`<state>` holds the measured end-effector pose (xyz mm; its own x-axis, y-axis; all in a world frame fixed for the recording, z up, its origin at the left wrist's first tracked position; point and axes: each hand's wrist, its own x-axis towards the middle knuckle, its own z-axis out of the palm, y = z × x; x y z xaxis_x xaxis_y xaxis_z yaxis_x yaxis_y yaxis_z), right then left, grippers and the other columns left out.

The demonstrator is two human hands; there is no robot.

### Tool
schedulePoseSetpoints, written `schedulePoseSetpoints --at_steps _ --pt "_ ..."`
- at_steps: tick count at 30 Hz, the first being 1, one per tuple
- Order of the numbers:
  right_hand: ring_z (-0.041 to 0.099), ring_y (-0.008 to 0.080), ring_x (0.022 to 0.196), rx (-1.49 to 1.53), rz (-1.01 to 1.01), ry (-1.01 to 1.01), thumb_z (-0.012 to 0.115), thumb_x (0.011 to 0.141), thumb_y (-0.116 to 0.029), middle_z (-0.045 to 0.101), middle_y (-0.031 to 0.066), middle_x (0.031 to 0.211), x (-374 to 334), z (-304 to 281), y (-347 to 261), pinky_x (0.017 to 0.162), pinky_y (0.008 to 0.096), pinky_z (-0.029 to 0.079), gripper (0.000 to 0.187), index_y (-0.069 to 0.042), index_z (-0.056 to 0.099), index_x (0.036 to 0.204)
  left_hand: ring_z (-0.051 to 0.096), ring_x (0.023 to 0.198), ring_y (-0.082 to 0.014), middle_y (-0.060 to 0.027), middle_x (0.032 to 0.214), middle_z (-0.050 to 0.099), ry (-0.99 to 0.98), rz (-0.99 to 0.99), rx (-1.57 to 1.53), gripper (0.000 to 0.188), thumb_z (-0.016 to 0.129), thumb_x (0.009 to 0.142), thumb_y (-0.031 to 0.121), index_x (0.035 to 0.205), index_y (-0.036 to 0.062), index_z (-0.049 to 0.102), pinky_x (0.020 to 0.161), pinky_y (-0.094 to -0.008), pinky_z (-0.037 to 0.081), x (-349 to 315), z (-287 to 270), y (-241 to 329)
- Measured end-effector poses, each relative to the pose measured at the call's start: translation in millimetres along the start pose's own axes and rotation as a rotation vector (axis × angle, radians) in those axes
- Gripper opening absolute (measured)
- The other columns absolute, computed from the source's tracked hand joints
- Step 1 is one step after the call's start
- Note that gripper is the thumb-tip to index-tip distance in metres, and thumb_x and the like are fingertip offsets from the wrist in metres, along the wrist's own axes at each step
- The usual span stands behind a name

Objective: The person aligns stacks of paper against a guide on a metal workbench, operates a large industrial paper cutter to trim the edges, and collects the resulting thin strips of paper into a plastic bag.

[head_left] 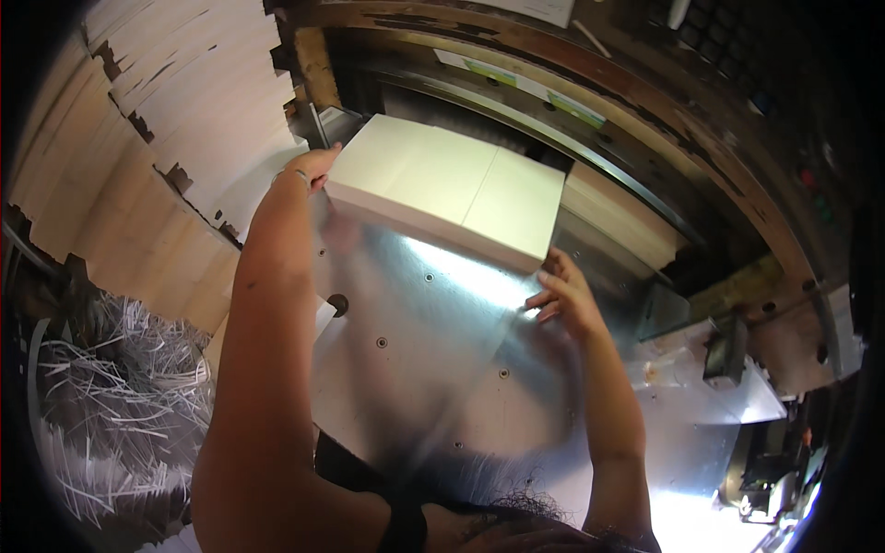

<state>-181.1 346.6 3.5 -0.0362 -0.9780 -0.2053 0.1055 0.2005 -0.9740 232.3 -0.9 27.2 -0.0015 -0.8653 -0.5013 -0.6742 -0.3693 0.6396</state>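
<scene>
A thick stack of cream-white paper lies on the shiny metal table of a cutting machine, against the dark opening at its back. A thin line crosses the stack's top near its right end. My left hand is closed against the left end of the stack, with some fingers hidden by its edge. At the near right corner is my right hand, its fingers apart and curved. The upper fingertips are at the corner of the stack; the lower ones hang over the metal.
Tall piles of paper sheets stand at the left. Below them lies a heap of shredded paper strips. A machine beam spans the back. On the right, a metal side table carries a small dark block.
</scene>
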Motion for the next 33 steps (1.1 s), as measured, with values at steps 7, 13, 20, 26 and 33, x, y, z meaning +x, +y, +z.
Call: schedulePoseSetpoints --at_steps 7,13,20,26,33 --pt "0.070 0.0221 0.082 0.268 0.096 -0.167 0.070 0.090 -0.026 0.042 0.0220 0.153 -107.1 70.8 28.3 0.063 0.0289 0.057 0.081 0.000 0.029 0.156 0.025 0.036 -0.0082 0.0048 0.049 0.036 0.001 0.019 0.216 0.068 0.039 0.094 0.078 0.066 0.0161 0.049 0.036 -0.0265 0.020 -73.0 -9.3 -14.9" --pt "0.065 0.0155 0.077 -0.070 -0.015 0.204 0.072 0.092 -0.024 0.058 0.0163 0.129 -109.3 97.7 38.9 0.052 0.0257 0.049 0.055 0.000 0.048 0.136 0.026 0.038 -0.0081 0.0050 0.052 0.040 -0.042 -0.044 0.168 0.079 0.033 0.093 0.081 0.073 0.0111 0.064 0.039 -0.0285 0.023 -69.7 -19.5 -35.9" --pt "0.065 0.0166 0.075 -0.157 -0.098 0.674 0.067 0.095 -0.042 0.059 0.0141 0.118 -80.8 42.2 51.7 0.043 0.0245 0.040 0.055 -0.001 0.050 0.128 0.032 0.040 -0.0077 0.0040 0.056 0.046 -0.231 -0.087 0.279 0.099 0.023 0.088 0.089 0.090 0.0038 0.074 0.042 -0.0275 0.023 -73.4 -20.7 -31.4" --pt "0.072 0.0209 0.074 -0.071 -0.022 0.433 0.057 0.098 -0.049 0.056 0.0224 0.136 -83.0 62.0 22.6 0.042 0.0232 0.040 0.069 0.002 0.046 0.142 0.059 0.059 -0.0113 -0.0062 0.080 0.072 -0.281 -0.087 0.187 0.096 0.026 0.089 0.086 0.103 0.0049 0.074 0.050 -0.0277 0.040 -87.6 -5.9 -26.2" --pt "0.073 0.0236 0.079 -0.102 -0.012 0.157 0.061 0.094 -0.055 0.058 0.0244 0.134 -116.4 104.6 26.4 0.048 0.0236 0.047 0.083 0.005 0.040 0.148 0.069 0.107 -0.0276 -0.0164 0.124 0.070 -0.218 -0.031 -0.016 0.066 0.048 0.098 0.065 0.122 0.0086 0.070 0.088 -0.0432 0.054 -7.8 -35.3 -53.0"
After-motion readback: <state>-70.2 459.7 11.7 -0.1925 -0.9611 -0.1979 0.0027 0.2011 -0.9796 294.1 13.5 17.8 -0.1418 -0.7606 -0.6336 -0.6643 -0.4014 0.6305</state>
